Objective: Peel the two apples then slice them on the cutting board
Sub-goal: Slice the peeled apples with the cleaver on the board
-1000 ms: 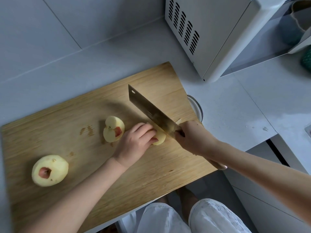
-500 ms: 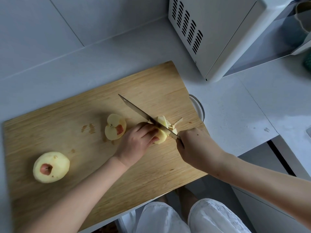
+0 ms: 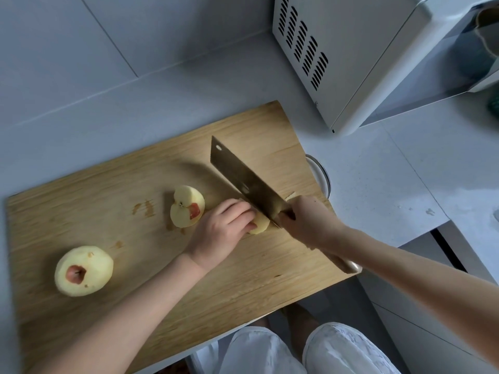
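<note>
The right grip (image 3: 305,222) is wrapped round the handle of a cleaver (image 3: 243,179); the butt of the handle is seen past the wrist, at the near right corner of the cutting board (image 3: 108,198). The broad blade is held tilted, with its tip towards the far edge of the board and its cutting edge set on an apple piece (image 3: 260,225). That piece is pinned down by the curled fingers of the left grip (image 3: 224,228), which lies just beside the blade. The piece sits near the right edge of the board. A thin pale sliver can be made out behind the right grip.

Just left of the left grip, near the middle of the board, a peeled apple half (image 3: 186,206) is laid cut face up, with a patch of red skin left on it. A whole peeled apple (image 3: 83,271) is placed well apart, near the left edge.

The board is carried by a pale table (image 3: 378,184). A round metal rim (image 3: 321,174) is partly hidden under the board's right edge, and a white microwave (image 3: 351,49) stands at the far right.
</note>
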`<state>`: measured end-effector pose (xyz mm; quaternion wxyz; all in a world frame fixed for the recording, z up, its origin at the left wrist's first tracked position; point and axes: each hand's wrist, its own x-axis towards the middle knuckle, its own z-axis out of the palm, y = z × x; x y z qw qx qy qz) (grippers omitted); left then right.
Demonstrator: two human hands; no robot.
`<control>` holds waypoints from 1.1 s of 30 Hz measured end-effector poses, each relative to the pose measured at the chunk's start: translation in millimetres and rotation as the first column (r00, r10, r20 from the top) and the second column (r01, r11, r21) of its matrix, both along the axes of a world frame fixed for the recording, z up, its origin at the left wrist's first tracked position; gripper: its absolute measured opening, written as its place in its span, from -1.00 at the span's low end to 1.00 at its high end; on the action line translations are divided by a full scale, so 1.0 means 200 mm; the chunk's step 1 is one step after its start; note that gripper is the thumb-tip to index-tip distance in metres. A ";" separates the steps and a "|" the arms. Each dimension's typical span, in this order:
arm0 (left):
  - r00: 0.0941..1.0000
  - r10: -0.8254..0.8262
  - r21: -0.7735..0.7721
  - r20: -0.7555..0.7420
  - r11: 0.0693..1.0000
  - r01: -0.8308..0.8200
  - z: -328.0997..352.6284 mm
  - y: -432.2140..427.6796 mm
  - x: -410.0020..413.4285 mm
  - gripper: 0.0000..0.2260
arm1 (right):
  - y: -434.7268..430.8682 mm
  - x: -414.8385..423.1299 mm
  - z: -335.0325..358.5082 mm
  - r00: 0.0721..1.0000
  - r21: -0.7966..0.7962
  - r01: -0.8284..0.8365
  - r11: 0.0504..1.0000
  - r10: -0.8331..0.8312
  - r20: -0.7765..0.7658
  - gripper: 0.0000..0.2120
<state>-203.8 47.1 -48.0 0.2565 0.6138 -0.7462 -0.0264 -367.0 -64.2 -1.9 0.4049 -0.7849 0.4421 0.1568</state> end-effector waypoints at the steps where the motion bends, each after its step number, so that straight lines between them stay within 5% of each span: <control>1: 1.000 -0.004 0.005 -0.004 1.000 0.004 0.01 0.00 0.00 -0.87 | -0.03 -0.01 0.01 1.000 0.049 0.025 0.998 -0.026 0.005 -0.75; 7: 1.000 0.016 -0.020 0.006 1.000 -0.016 0.02 0.00 -0.01 -0.89 | -0.06 -0.09 0.11 0.994 0.077 0.062 0.995 -0.068 0.082 -0.77; 13: 0.999 0.033 -0.051 0.040 0.998 -0.031 -0.01 0.01 -0.01 -0.85 | 0.06 -0.11 0.20 0.995 -0.151 -0.069 0.986 0.079 0.056 -0.74; 19: 0.997 0.040 -0.064 0.062 0.997 -0.036 -0.02 0.01 -0.01 -0.82 | 0.12 -0.09 0.20 0.987 -0.214 -0.149 0.965 0.157 0.021 -0.69; 33: 0.999 0.043 -0.034 0.021 0.999 -0.043 -0.02 0.02 -0.02 -0.92 | 0.11 0.05 0.02 0.989 -0.149 -0.139 0.979 0.131 -0.062 -0.73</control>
